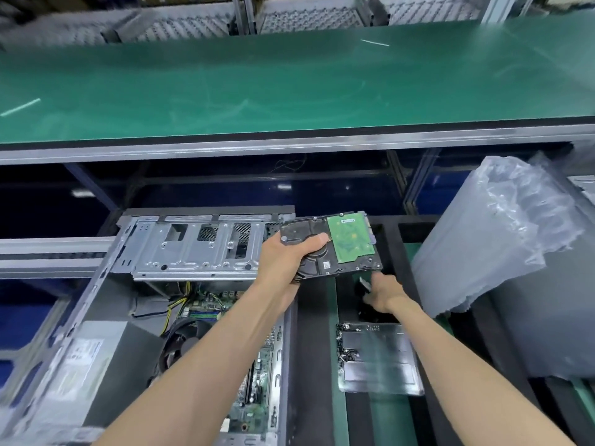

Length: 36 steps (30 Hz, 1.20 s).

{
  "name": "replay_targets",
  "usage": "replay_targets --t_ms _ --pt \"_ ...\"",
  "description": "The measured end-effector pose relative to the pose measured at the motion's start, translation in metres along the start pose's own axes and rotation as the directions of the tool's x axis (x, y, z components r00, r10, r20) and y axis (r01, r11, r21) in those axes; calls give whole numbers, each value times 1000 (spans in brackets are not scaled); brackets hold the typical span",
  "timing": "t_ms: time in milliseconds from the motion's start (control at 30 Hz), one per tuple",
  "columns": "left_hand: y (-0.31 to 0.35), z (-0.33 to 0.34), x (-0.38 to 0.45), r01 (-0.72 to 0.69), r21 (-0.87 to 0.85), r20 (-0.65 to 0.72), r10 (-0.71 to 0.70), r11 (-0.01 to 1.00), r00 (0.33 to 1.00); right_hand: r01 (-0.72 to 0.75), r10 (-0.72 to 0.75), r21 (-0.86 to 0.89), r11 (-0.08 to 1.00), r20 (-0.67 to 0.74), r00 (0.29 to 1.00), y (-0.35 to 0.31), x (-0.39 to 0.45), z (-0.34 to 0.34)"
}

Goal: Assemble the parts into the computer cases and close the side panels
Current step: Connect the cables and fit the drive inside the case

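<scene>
Hard drive (331, 244): dense, rigid, its circuit board fragile, so my left hand (283, 262) clamps its edges; my right hand (384, 292) reaches down, grip unclear.

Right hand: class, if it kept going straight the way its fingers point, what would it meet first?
The right hand points forward, under the hard drive that the left hand holds. It would probably first meet the small dark part at its fingertips, though depth is unclear.

labels on hard drive (335, 244) and power supply (83, 352), unreadable
</scene>
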<state>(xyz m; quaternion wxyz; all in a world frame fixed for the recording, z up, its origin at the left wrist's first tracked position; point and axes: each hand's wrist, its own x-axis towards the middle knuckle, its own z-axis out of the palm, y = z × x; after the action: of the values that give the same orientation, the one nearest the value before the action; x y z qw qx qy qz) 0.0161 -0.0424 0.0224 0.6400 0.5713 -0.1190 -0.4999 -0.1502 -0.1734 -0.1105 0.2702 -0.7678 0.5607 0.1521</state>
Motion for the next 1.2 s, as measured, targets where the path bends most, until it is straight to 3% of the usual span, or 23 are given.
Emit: replay_targets --t_ms 100,233,333,433,533,600,700,800,1000,1200 --pt "4 -5 -4 -11 -16 25 11 1000 1000 82 -58 94 992 -238 969 1 -20 -21" --pt "24 -20 -16 -50 -43 18 51 998 999 290 -69 311 905 -565 822 -5 -62 -53" --pt "46 -37 -30 -85 -69 21 87 994 996 417 -31 394 819 -695 718 -22 -105 -77" --pt "67 -60 -49 -116 -115 36 121 987 992 490 -21 428 760 -736 676 -48 -150 -90" --pt "85 -87 -69 -153 -137 25 158 979 987 548 -55 440 712 -743 667 -78 -190 -88" --pt "93 -107 -81 -165 -139 18 169 977 985 604 -157 411 683 -725 670 -103 -214 -79" --pt "99 -136 -97 -140 -138 16 144 981 990 650 -355 328 686 -629 692 -144 -241 -47" --pt "99 -160 -109 -116 -146 22 120 982 992 643 -457 267 717 -516 724 -180 -253 -5" --pt "93 -194 -121 -113 -147 58 123 983 991 579 -501 137 804 -368 783 -229 -260 59" --pt "84 -208 -127 -98 -121 63 106 988 992 587 -559 125 800 -200 804 -242 -266 76"
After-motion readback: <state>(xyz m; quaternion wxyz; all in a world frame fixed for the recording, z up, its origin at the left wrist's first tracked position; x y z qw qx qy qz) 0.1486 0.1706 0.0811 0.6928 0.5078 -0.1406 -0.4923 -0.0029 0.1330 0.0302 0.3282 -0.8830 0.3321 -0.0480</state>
